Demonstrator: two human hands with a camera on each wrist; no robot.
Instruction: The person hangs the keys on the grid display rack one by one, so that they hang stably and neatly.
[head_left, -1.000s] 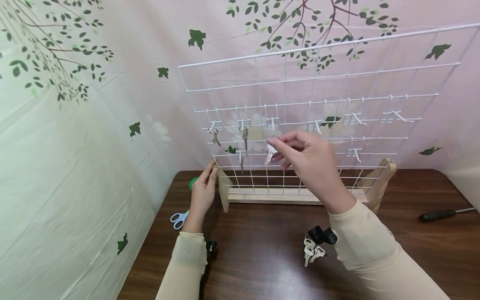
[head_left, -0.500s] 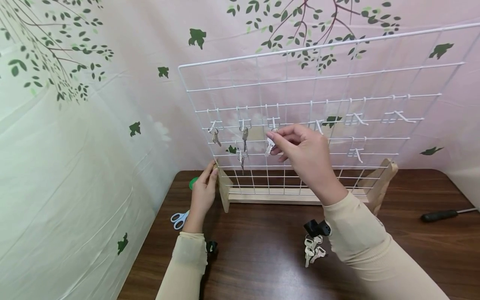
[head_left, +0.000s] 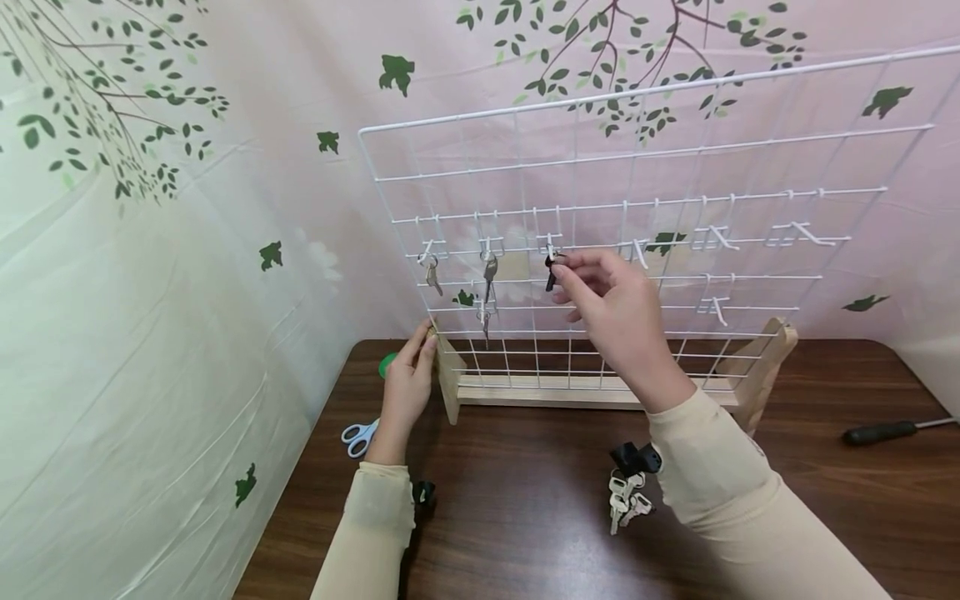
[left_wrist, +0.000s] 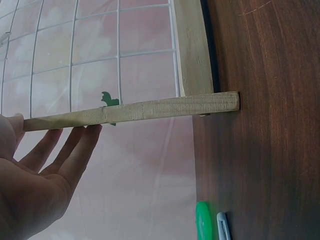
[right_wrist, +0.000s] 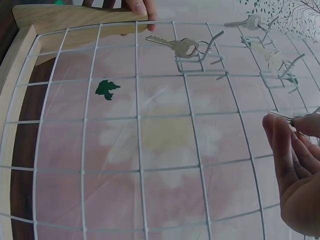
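Observation:
My right hand (head_left: 618,317) pinches a key (head_left: 550,277) by thumb and fingertips, right at a white hook (head_left: 552,248) on the wire grid (right_wrist: 140,170). The key looks dark in the head view; in the right wrist view the fingers partly hide it. My left hand (head_left: 408,382) grips the wooden side post (left_wrist: 150,108) of the grid's stand, fingers on its outer face. Left of the right hand, a key (head_left: 432,275), a second key (head_left: 490,275) and a lower key (head_left: 484,323) hang from hooks by rings.
Several loose keys (head_left: 624,504) lie on the brown table (head_left: 517,517) below the right forearm. Blue-handled scissors (head_left: 358,437) and a green round object (head_left: 386,365) lie by the left arm. A screwdriver (head_left: 879,432) lies at the right. Bare hooks, such as this hook (head_left: 718,237), project further right.
My right hand has raised the key slightly up to the hook, and the key has turned from bright to dark in view. My left hand has stayed on the post.

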